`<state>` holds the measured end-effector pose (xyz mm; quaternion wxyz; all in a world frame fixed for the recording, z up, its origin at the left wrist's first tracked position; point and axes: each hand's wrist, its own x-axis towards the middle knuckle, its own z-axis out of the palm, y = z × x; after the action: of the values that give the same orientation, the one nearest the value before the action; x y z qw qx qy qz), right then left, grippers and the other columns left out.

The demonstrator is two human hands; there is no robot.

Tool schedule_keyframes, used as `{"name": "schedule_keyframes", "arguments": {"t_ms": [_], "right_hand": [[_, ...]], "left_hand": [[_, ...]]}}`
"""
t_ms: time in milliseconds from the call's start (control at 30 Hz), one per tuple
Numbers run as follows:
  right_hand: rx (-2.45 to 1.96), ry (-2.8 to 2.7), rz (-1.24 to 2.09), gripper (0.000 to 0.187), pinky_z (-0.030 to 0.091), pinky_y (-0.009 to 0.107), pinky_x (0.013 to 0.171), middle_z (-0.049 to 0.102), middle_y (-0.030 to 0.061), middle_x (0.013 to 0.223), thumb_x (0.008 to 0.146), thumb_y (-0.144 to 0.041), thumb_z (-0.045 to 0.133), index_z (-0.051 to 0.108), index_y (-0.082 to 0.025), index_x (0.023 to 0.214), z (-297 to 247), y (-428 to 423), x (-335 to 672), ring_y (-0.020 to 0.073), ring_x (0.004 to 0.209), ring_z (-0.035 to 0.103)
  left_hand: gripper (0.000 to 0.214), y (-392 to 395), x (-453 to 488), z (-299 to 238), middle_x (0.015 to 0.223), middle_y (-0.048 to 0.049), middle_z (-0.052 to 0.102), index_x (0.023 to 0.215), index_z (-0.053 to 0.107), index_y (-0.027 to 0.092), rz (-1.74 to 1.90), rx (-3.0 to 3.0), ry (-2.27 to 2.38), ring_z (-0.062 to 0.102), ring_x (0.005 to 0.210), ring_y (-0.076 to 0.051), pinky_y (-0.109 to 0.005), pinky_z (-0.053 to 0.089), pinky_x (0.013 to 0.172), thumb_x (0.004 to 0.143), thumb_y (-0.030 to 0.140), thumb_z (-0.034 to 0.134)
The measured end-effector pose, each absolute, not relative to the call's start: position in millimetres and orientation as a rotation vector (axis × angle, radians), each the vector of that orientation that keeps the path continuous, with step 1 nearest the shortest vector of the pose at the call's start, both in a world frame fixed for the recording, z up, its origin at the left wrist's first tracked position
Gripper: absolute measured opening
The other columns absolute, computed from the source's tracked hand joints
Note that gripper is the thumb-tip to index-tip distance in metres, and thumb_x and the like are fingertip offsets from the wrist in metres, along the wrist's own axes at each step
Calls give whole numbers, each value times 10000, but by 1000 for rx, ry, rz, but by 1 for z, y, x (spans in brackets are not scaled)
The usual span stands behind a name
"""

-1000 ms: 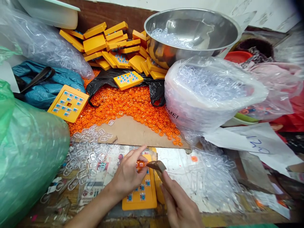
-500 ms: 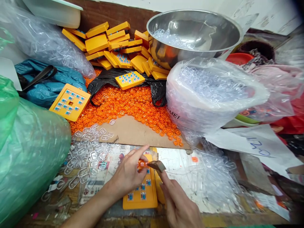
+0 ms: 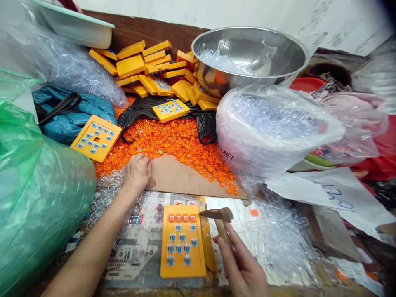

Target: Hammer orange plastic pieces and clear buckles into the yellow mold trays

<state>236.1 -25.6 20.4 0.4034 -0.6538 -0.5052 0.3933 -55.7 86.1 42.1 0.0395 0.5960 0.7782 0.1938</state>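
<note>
In my right hand (image 3: 239,260) is a small hammer (image 3: 223,229), gripped by its wooden handle, its pointed head beside the panel's upper right edge. A yellow plastic panel (image 3: 194,264) lies flat on the bench before me. Along its top runs a row of orange caps (image 3: 178,218), with several blue-and-white square parts (image 3: 178,248) exposed below. My left hand (image 3: 137,171) is at the near left edge of the heap of loose orange caps (image 3: 173,136), fingers curled downward and closed; what they hold is hidden. Clear oblong rings (image 3: 107,194) lie beside and beneath that hand.
Yellow panels (image 3: 130,66) are stacked at the back, near a steel bowl (image 3: 278,53) of clear pieces. An open plastic bag (image 3: 247,152) of clear rings stands right, a green bag (image 3: 55,198) left. Cardboard (image 3: 182,177) lies before the orange heap; another panel (image 3: 95,138) leans left.
My left hand has left the panel and moved up and left to the orange heap. The hammer has drawn slightly right, away from the caps. The camera view has tilted up a little.
</note>
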Motion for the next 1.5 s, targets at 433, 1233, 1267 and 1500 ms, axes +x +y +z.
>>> {"name": "schedule_keyframes", "arguments": {"t_ms": [433,1233,1267,1500], "right_hand": [[-1625,-1283,1003,451,467,431,1046,656,64,1286,852,-524,607,695,-223,1176,13,-28,234,280,1189,616],[-1630,-1309,974,427,554,383,938,708,51,1197,836,-516,628,715,-242,1153,12,-26,232,286,1114,659],[-1642,-1292,979,434,574,374,900,714,51,1185,831,-524,632,713,-250,1158,11,-26,232,291,1115,657],[-1671,-1369,920,470,536,375,957,691,52,1232,864,-492,599,643,-253,1266,0,-27,244,281,1148,642]], "left_hand": [[172,64,-65,44,852,-114,714,875,675,182,492,1696,2426,664,845,-304,-403,513,765,829,263,531],[270,119,-36,35,1025,-99,704,955,733,168,597,1949,2170,635,989,-256,-341,491,887,871,130,479],[273,124,-33,32,994,-100,710,937,734,163,597,1957,2146,643,964,-254,-338,498,865,861,111,477],[206,121,-23,16,839,-52,718,822,733,179,661,1986,1937,666,819,-207,-298,525,775,832,113,538]]}}
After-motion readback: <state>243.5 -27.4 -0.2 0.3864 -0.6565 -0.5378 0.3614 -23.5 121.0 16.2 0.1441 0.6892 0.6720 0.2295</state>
